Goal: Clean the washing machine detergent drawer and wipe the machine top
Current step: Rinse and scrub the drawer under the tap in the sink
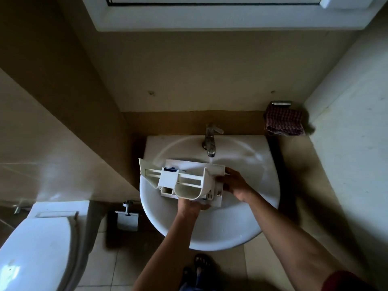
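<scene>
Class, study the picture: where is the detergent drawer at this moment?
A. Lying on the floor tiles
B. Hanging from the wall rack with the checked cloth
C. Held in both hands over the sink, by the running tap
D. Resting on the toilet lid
C: the left hand and right hand hold the detergent drawer above the sink, and water from the tap falls onto its far edge.

Fingers of left hand (190,206) hidden under drawer (182,181); toilet (35,244) cut by left edge; window (210,17) by top.
</scene>
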### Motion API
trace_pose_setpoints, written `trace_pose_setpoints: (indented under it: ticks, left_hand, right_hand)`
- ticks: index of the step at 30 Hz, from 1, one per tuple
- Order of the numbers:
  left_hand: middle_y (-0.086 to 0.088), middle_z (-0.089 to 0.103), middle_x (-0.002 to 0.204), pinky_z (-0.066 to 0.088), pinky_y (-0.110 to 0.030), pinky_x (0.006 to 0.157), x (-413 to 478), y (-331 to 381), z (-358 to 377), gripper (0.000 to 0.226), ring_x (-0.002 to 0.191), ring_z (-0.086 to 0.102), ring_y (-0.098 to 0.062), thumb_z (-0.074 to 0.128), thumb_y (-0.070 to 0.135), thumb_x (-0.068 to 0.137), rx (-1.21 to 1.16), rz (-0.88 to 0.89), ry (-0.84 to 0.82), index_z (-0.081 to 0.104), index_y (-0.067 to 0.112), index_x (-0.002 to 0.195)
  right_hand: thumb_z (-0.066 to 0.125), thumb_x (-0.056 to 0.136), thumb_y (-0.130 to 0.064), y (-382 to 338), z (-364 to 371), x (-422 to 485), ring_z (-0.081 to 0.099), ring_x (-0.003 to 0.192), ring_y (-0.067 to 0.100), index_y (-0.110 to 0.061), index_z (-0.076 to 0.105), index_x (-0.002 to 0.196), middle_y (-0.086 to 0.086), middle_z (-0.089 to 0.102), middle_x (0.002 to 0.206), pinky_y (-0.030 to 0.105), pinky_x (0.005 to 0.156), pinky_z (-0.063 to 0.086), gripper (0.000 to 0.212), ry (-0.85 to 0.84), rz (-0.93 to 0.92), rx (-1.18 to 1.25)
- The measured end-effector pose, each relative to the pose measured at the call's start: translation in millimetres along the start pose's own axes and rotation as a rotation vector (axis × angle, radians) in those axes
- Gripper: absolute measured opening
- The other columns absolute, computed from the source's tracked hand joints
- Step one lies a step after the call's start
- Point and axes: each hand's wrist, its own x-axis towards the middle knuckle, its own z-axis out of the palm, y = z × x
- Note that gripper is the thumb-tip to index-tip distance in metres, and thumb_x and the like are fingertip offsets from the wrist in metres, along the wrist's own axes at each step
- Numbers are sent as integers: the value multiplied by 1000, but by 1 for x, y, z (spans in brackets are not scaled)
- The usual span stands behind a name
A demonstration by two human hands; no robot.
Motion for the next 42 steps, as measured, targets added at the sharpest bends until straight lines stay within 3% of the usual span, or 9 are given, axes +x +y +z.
trace_pose_setpoints:
  ticks: [3, 6, 8, 15, 20, 24, 30, 35, 42]
  left_hand:
    - [-18, 63, 100, 43, -12, 68, -1, -5, -8, 32, 94, 56, -23, 71, -21, 63, 556, 105, 130, 65, -12, 94]
    - [-19, 61, 117, 41, -15, 87, -2, 6, -11, 40, 107, 56, -24, 69, -13, 73, 486, 135, 133, 60, -12, 113]
    - [-17, 65, 101, 48, -7, 66, -1, 16, -12, 36, 81, 64, -11, 56, -11, 87, 281, 131, 125, 53, -8, 122]
    - [-17, 55, 95, 57, -31, 57, -6, 27, -6, 25, 81, 55, -28, 38, -6, 95, -213, 69, 44, 47, -2, 119]
    - [-18, 56, 98, 57, -31, 59, -2, 26, -6, 27, 82, 56, -30, 40, -5, 95, -196, 78, -12, 48, -3, 121]
    - [-11, 59, 67, 52, -25, 50, -2, 21, -14, 38, 59, 59, -21, 28, -3, 100, -40, -63, 16, 54, 1, 73]
    - [-9, 64, 54, 51, -24, 41, -6, 20, -9, 38, 46, 63, -19, 29, -5, 101, -9, -75, -75, 59, -2, 78]
    - [-23, 46, 115, 47, -52, 83, 1, 15, 0, 28, 102, 50, -37, 30, 13, 105, 28, -44, -78, 32, 1, 130]
    - [-20, 38, 120, 57, -34, 59, -7, 19, -1, 47, 84, 51, -32, 39, 2, 100, 38, -34, -72, 21, -12, 141]
  right_hand:
    - [59, 93, -22, -4, -2, 0, 68, 81, 21, -12, 63, 95, 7, 67, 88, 34, 66, 57, 11, -18, -38, -105]
    - [57, 95, -26, -10, -4, 3, 69, 80, 25, -8, 63, 93, 8, 65, 82, 36, 65, 59, 19, -57, -58, -242]
    - [59, 94, -23, -12, -8, 7, 68, 82, 27, -4, 62, 94, 12, 64, 85, 39, 70, 60, 19, -67, -51, -310]
    - [68, 87, -21, -13, -9, 23, 62, 77, 7, -22, 67, 94, 3, 68, 91, 8, 62, 47, 8, 16, -217, -820]
    - [67, 87, -28, -15, -2, 32, 64, 80, 14, -16, 67, 90, 0, 67, 85, 18, 69, 46, 13, 25, -318, -973]
    - [49, 92, -54, -17, 6, 38, 51, 57, 12, -20, 49, 58, -2, 52, 59, 26, 58, 37, 48, 142, -300, -1168]
    - [41, 93, -58, -15, 7, 38, 56, 61, 15, -19, 53, 61, -5, 54, 60, 25, 58, 34, 52, 244, -231, -1146]
    - [53, 95, -35, -21, 10, 43, 64, 84, 25, -12, 68, 83, 10, 68, 86, 29, 67, 41, 29, 202, -298, -1073]
    - [54, 93, -40, -21, 16, 46, 63, 84, 23, -14, 68, 82, 10, 68, 86, 26, 66, 37, 32, 236, -223, -1032]
